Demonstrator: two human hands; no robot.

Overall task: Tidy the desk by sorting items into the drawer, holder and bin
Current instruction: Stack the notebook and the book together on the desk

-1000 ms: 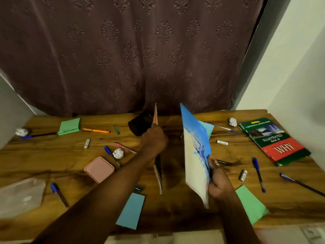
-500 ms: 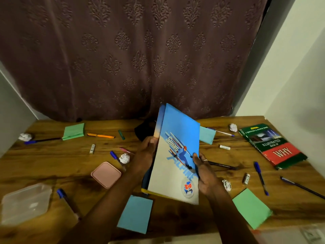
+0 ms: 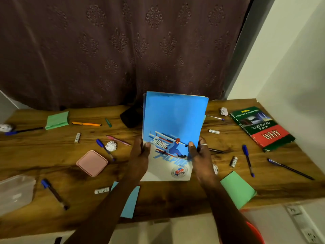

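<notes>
A blue skiing-cover notebook (image 3: 174, 131) is held above the middle of the wooden desk (image 3: 175, 196) — left hand (image 3: 139, 155) at its left edge, right hand (image 3: 200, 155) at its right. A pink square lid (image 3: 91, 163) is placed left of it, a green hardcover book (image 3: 262, 127) far right, a clear plastic container (image 3: 15, 192) at the near left edge.

**Wood, paper and plastic**

The counter (image 3: 175, 196) was grained brown wood with a dull sheen. The notebook (image 3: 173, 120) had a smooth, faintly glossy paper cover. The curtain (image 3: 123, 50) was matt embossed cloth. The pink lid (image 3: 91, 162) looked like smooth matt plastic, the clear container (image 3: 15, 192) cloudy plastic. The paper ball (image 3: 111, 146) was crumpled and rough. The green book (image 3: 262, 127) wore a glossy jacket.
</notes>
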